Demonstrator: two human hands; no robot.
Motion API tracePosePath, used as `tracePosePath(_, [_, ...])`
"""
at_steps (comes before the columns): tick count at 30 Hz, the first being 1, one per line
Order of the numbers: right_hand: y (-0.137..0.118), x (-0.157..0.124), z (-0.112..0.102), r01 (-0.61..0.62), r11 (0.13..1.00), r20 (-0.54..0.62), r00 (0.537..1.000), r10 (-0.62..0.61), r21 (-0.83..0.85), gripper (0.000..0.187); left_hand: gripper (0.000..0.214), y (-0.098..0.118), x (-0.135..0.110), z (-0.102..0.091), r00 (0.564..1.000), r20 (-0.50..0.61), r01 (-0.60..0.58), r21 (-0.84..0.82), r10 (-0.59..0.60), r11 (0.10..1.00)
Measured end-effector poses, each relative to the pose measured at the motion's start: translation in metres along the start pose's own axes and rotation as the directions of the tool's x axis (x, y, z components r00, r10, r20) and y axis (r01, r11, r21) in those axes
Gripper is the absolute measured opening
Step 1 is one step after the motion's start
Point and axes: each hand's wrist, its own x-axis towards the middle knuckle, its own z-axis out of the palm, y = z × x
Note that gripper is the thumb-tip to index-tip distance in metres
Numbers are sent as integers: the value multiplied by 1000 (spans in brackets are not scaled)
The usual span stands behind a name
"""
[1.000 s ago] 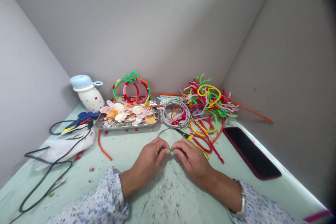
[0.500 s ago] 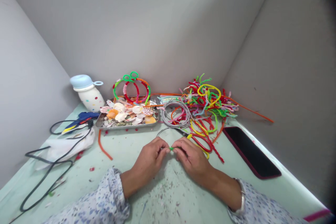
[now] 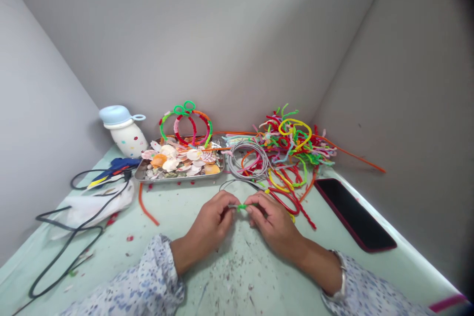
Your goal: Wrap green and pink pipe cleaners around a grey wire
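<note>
My left hand [image 3: 211, 221] and my right hand [image 3: 272, 219] meet at the middle of the pale green table [image 3: 237, 276], fingertips almost touching. Both are closed in a pinch on a short green pipe cleaner piece [image 3: 242, 206] wound on a thin grey wire loop [image 3: 237, 183] that arcs away behind the fingers. Just right of my right hand lie red and yellow pipe cleaner loops [image 3: 287, 200]. Most of the green piece is hidden by my fingers.
A metal tray of seashells [image 3: 179, 164] stands behind the hands, with a pipe cleaner pumpkin shape [image 3: 186, 121] behind it. A coil of grey wire [image 3: 247, 159], a pile of coloured pipe cleaners [image 3: 294, 145], a phone [image 3: 353, 215], a glue gun [image 3: 111, 168] with black cable and a white bottle [image 3: 124, 131] surround them.
Both hands have shifted slightly away from me, and the green piece between the fingertips sits a little higher. The yellow-handled tool by my right hand is now covered.
</note>
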Motion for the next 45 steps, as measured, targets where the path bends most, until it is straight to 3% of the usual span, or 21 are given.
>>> tracePosePath(10, [0, -1, 1, -14, 1000, 6, 1000, 14, 9, 11, 14, -6, 3, 1, 995, -94, -27, 38, 31, 999])
tracePosePath(27, [-4, 1, 0, 6, 1000, -14, 1000, -7, -23, 11, 10, -4, 2, 0, 995, -100, 15, 34, -12, 999])
tracePosePath(45, [-5, 0, -1, 39, 999, -2, 999, -39, -25, 11, 15, -1, 1, 0, 977, -24, 199, -229, -210, 953])
